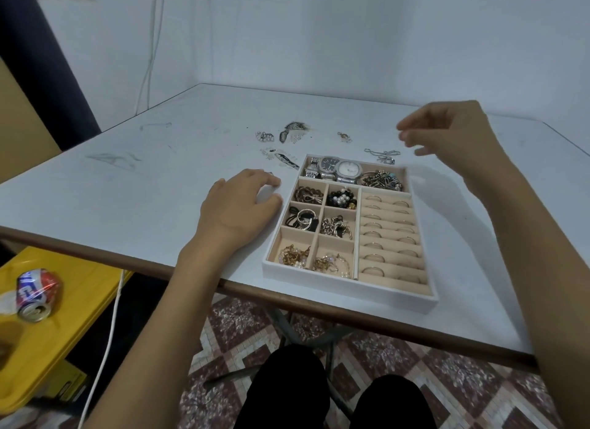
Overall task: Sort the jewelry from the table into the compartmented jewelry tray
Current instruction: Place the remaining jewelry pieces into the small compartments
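Centrally, velvety beige compartmented tray (pixel 319 280), steel watches (pixel 338 169), thin rings (pixel 373 234)

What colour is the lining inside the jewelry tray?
Beige; the tray frame is white. Head view.

Left hand (pixel 238 201) rests on table (pixel 159 189) beside jewelry tray (pixel 351 285); right hand (pixel 453 134) hovers above.
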`<state>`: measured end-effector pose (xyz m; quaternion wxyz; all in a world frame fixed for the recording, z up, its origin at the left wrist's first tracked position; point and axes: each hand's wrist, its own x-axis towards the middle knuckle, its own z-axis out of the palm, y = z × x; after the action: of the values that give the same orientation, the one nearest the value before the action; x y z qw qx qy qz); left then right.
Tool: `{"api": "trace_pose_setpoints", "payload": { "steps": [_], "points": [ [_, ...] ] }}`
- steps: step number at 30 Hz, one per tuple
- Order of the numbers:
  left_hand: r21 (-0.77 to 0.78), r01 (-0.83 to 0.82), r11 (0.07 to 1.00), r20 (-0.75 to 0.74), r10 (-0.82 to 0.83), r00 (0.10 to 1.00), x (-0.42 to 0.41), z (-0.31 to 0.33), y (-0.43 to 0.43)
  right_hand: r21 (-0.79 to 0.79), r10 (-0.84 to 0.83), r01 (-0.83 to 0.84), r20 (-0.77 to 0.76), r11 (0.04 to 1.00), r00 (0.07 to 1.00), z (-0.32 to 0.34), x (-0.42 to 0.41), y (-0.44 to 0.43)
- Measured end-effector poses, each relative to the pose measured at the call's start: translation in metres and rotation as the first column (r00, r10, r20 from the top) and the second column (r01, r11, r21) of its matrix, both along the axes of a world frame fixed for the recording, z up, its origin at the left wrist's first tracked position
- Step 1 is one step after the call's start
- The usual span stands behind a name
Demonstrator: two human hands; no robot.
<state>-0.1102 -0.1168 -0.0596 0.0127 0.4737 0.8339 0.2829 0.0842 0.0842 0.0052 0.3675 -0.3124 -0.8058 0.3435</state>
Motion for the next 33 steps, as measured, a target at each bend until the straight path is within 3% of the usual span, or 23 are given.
{"api": "trace_pose_setpoints", "payload": {
  "steps": [4,9,15,19,24,27,33],
  "points": [
    [-0.046,-0.036,0.998,-0.063,0.033,0.997,0.001,0.005,0.005,0.162,-0.217,0.186,0.204,0.969,0.955,-0.019,0.007,0.027],
    [-0.121,-0.100,0.988,-0.053,0.094,0.994,-0.024,0.029,0.023,0.175,-0.227,0.176,0.342,0.969,0.912,-0.041,0.006,0.042],
    [-0.037,-0.119,0.992,0.158,0.124,0.980,-0.073,0.027,0.076,0.218,-0.255,0.183,0.374,0.959,0.892,-0.049,0.001,0.045],
    [-0.079,-0.217,0.973,-0.016,0.216,0.976,-0.084,0.009,0.101,0.248,-0.274,0.183,0.408,0.951,0.871,-0.049,-0.003,0.045],
    [-0.108,-0.181,0.978,-0.186,0.159,0.970,-0.094,0.001,0.112,0.259,-0.279,0.183,0.409,0.948,0.869,-0.049,-0.004,0.047],
    [-0.113,-0.135,0.984,-0.221,0.107,0.969,-0.097,-0.001,0.114,0.266,-0.294,0.195,0.413,0.944,0.862,-0.049,-0.006,0.049],
    [0.045,-0.124,0.991,-0.221,0.131,0.967,-0.097,-0.005,0.115,0.280,-0.330,0.240,0.344,0.929,0.879,-0.047,-0.014,0.043]
  ]
}}
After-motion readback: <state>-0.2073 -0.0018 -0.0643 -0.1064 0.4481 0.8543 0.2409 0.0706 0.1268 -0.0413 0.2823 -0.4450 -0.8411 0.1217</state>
